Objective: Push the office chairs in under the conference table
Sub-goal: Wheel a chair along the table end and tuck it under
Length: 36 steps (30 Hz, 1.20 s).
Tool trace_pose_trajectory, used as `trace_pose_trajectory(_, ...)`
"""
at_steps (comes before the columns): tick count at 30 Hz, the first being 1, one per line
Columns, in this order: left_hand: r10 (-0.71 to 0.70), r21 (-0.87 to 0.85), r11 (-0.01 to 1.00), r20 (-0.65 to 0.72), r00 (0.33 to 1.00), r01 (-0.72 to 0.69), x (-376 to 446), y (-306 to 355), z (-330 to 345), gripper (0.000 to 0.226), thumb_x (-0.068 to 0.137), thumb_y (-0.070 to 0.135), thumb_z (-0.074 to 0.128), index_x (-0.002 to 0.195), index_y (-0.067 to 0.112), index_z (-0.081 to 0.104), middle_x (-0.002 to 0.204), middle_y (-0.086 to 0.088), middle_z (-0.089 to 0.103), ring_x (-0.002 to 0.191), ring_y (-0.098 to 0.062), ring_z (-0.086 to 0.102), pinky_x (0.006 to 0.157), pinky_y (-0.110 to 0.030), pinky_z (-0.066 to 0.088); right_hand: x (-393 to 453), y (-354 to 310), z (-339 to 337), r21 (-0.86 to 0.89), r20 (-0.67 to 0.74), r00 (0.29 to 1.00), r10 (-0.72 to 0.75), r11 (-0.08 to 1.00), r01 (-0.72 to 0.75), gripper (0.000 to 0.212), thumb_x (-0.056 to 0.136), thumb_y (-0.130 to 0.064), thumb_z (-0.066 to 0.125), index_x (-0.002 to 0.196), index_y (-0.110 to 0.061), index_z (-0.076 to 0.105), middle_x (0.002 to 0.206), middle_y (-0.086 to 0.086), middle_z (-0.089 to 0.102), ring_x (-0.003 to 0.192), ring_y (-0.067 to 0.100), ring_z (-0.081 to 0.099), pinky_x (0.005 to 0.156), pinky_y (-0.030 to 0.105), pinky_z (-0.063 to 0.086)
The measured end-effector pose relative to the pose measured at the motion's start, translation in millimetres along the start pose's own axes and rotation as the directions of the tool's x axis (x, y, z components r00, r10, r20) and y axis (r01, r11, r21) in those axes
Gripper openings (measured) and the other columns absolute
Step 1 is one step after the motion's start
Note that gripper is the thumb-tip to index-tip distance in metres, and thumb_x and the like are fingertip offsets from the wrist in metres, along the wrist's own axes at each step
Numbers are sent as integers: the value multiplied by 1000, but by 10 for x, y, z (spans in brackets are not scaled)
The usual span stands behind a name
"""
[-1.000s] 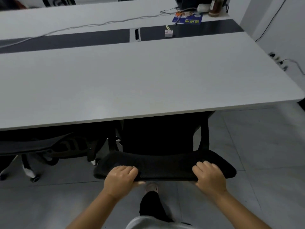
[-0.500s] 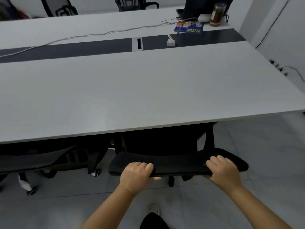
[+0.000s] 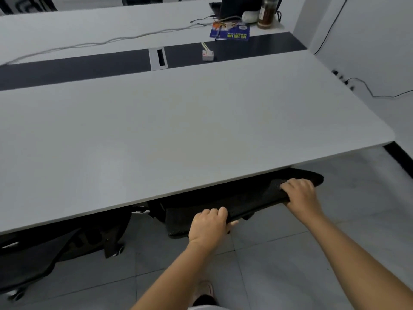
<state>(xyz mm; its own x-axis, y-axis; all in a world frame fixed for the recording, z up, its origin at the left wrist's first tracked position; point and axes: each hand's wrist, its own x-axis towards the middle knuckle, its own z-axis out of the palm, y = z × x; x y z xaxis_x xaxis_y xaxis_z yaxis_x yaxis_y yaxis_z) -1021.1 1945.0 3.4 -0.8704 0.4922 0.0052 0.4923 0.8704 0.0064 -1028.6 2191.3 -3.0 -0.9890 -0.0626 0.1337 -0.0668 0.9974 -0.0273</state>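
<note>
Both hands clutch the top of the mesh chair back (image 3: 245, 198), left hand (image 3: 209, 227) and right hand (image 3: 300, 195), its seat apparently already under the conference table (image 3: 178, 130). Left of it, another chair (image 3: 55, 253) looks tucked in.

Blue booklet (image 3: 230, 32): yellow print, upside down, illegible.

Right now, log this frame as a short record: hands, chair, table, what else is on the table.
left hand: left hand grips the chair back's top edge
right hand: right hand grips the same edge, further right
chair: chair back close against the table edge
table: table, white, with a dark centre strip
other items: blue booklet, small box, jar
</note>
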Motion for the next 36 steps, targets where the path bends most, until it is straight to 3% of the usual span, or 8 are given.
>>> trace_pose_trajectory(7, -26, -15, 1000, 82, 996, 27, -59, -14, -26, 46, 69, 59, 67, 68, 14, 59, 58, -2, 64, 54, -16, 61, 44, -23, 34, -118, -102, -14, 43, -2, 998, 65, 997, -65, 42, 27, -2, 91, 57, -3, 63, 52, 11, 58, 48, 31, 58, 54, 39, 53)
trace_pose_trajectory(11, -10, -8, 1000, 137, 990, 11, -169, -193, 89, 50, 90, 61, 26, 100, 17, 48, 98, 1, 63, 93, -19, 57, 63, -26, 28, -213, -241, 16, 77, -36, 996, 79, 994, -76, 41, 25, -3, 91, 54, -5, 62, 51, 9, 56, 46, 27, 57, 53, 34, 52)
trace_pose_trajectory(18, -40, 30, 999, 205, 978, 34, -114, -189, 88, 49, 91, 61, 25, 102, 18, 46, 104, 1, 59, 99, -19, 53, 64, -27, 30, -190, -237, 1, 119, -63, 995, 73, 991, -65, 43, 22, -5, 91, 53, -8, 63, 51, 6, 56, 47, 26, 58, 58, 35, 54)
trace_pose_trajectory(22, -76, -65, 993, 286, 955, 98, -109, -171, -4, 53, 89, 62, 29, 121, 22, 42, 120, 2, 55, 112, -19, 49, 78, -28, 43, -203, -242, 28, 245, 47, 987, 155, 956, -162, 27, 60, -1, 77, 85, -1, 69, 86, 17, 67, 92, 31, 62, 102, 46, 37)
trace_pose_trajectory(26, -6, -458, 886, 142, 990, 71, -76, -42, -141, 53, 90, 44, 48, 138, 25, 36, 133, 4, 50, 121, -14, 48, 87, -18, 37, -468, -320, -36, 631, 45, 910, 413, 694, -346, 31, 77, 2, 66, 108, 4, 64, 117, 15, 62, 114, 24, 52, 101, 27, 31)
trace_pose_trajectory(30, 113, -644, 739, -168, 979, -196, 10, 499, -141, 27, 81, 16, 64, 106, 5, 66, 103, -3, 66, 99, -7, 58, 80, -13, 41, -978, -335, -50, 773, 121, 737, 665, 402, -490, 34, 76, 0, 71, 109, 2, 62, 106, -1, 56, 100, 13, 52, 89, 19, 37)
trace_pose_trajectory(33, 274, -680, 697, -41, 961, -228, -65, 1032, 124, 20, 72, 7, 63, 89, -1, 71, 91, -14, 70, 91, -10, 51, 76, -20, 44, -1518, -233, 36, 788, 313, 597, 739, 149, -597, 30, 76, -2, 71, 105, -6, 63, 100, -5, 57, 90, 0, 55, 78, -1, 37)
trace_pose_trajectory(36, 362, -770, 637, 280, 889, -17, -74, 1445, 458, 24, 81, 0, 63, 105, 1, 66, 101, -14, 65, 97, -13, 56, 77, -15, 44, -2059, -54, 102, 763, 471, 455, 755, -91, -640, 27, 77, 0, 70, 92, -21, 61, 102, 3, 62, 89, -3, 60, 77, 1, 41)
